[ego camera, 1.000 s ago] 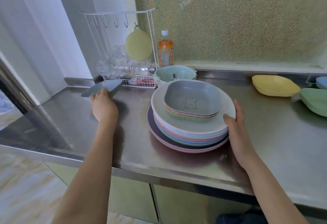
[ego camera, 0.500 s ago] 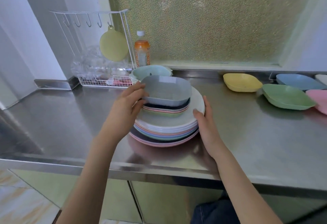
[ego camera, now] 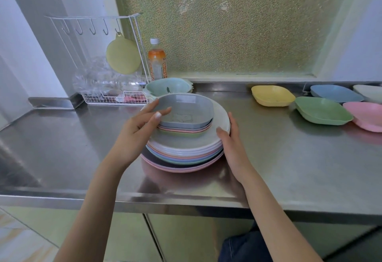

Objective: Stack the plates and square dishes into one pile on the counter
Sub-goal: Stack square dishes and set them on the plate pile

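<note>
Grey square dish (ego camera: 184,110) tilted on pile, left hand (ego camera: 138,131) fingers pinching rim; right hand (ego camera: 231,143) fingers flat.

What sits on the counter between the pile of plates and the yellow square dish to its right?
Nothing: in the head view, only bare steel counter lies between the pile of plates and the yellow square dish. The right hand rests against the pile's near right edge.

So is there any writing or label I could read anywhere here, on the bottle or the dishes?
Bottle: its orange and white label carries print, too blurred to read.
Grey square dish on top of the pile: a faint line drawing inside, no legible words.
Nothing else in view shows any readable text, numbers or signs.
</note>
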Demonstrator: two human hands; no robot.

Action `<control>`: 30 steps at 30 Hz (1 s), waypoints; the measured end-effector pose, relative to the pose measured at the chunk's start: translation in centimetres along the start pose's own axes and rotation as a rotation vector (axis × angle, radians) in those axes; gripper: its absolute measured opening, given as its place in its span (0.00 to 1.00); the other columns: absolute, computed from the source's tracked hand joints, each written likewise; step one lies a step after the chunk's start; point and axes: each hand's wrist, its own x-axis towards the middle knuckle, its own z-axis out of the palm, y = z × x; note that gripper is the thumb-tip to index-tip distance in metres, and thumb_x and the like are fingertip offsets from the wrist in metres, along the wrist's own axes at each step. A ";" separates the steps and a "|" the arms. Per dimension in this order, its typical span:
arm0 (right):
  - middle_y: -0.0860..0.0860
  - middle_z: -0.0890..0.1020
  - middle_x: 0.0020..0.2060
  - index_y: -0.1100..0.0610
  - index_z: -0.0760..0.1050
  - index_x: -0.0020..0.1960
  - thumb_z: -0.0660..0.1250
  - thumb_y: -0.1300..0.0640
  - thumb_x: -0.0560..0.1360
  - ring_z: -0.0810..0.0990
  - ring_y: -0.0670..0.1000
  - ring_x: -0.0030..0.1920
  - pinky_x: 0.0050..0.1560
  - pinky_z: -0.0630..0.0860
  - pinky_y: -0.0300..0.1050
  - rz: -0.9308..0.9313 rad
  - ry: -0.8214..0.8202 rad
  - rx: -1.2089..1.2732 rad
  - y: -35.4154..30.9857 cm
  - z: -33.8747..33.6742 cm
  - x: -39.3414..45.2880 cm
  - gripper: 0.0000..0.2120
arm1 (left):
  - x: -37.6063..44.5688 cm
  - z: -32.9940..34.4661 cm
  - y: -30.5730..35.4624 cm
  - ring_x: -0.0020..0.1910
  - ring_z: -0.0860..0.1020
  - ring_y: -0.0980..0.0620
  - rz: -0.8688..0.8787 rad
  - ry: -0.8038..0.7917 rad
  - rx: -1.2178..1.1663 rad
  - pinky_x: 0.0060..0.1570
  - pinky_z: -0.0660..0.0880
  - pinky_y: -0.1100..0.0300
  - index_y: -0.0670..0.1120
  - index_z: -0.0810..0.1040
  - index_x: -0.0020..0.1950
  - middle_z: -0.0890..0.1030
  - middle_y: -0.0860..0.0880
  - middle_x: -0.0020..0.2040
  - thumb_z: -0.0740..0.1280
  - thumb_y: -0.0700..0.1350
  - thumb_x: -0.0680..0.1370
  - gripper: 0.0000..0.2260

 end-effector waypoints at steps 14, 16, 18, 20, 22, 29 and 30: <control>0.38 0.68 0.64 0.37 0.53 0.73 0.57 0.45 0.72 0.70 0.42 0.61 0.57 0.66 0.40 0.008 0.121 0.061 0.0 -1.2 0.0 0.30 | 1.7 5.0 -5.6 0.56 0.80 0.51 -0.402 0.338 -0.452 0.63 0.71 0.47 0.52 0.82 0.53 0.83 0.49 0.54 0.54 0.58 0.76 0.19; 0.42 0.68 0.66 0.38 0.54 0.73 0.56 0.45 0.71 0.69 0.45 0.62 0.54 0.67 0.40 0.010 0.205 0.059 0.1 -2.5 0.2 0.30 | 2.4 6.6 -5.2 0.58 0.79 0.51 -0.395 0.289 -0.462 0.64 0.71 0.47 0.51 0.80 0.58 0.83 0.49 0.56 0.56 0.60 0.74 0.22; 0.43 0.68 0.67 0.39 0.54 0.73 0.55 0.46 0.72 0.69 0.46 0.64 0.55 0.67 0.40 0.001 0.260 0.055 0.1 -4.2 0.2 0.29 | 3.3 8.4 -4.8 0.61 0.77 0.50 -0.393 0.281 -0.448 0.66 0.68 0.46 0.51 0.78 0.62 0.81 0.49 0.59 0.57 0.63 0.71 0.26; 0.44 0.68 0.67 0.41 0.54 0.74 0.54 0.47 0.73 0.69 0.46 0.64 0.56 0.66 0.42 -0.007 0.297 0.048 0.2 -5.9 0.3 0.29 | 4.0 10.1 -4.3 0.63 0.75 0.50 -0.349 0.223 -0.412 0.67 0.66 0.46 0.52 0.76 0.64 0.79 0.49 0.62 0.55 0.64 0.72 0.27; 0.44 0.68 0.67 0.43 0.55 0.74 0.54 0.47 0.73 0.69 0.46 0.64 0.56 0.66 0.41 -0.008 0.334 0.040 0.1 -7.5 0.3 0.29 | 4.7 11.8 -3.6 0.64 0.74 0.50 -0.348 0.170 -0.402 0.68 0.65 0.46 0.53 0.75 0.65 0.78 0.50 0.63 0.53 0.65 0.71 0.29; 0.46 0.70 0.67 0.45 0.59 0.73 0.54 0.48 0.71 0.70 0.47 0.64 0.61 0.69 0.45 0.011 0.450 0.037 -0.1 -13.1 0.3 0.30 | 5.7 17.4 -1.3 0.63 0.74 0.50 -0.363 0.130 -0.373 0.68 0.65 0.49 0.52 0.75 0.63 0.78 0.50 0.62 0.52 0.62 0.75 0.24; 0.47 0.71 0.67 0.46 0.60 0.73 0.54 0.48 0.71 0.71 0.47 0.64 0.61 0.69 0.46 0.015 0.466 0.038 -0.2 -13.8 0.3 0.30 | 5.9 18.2 -1.0 0.62 0.74 0.51 -0.341 0.122 -0.376 0.66 0.66 0.52 0.53 0.76 0.61 0.79 0.53 0.59 0.52 0.59 0.78 0.19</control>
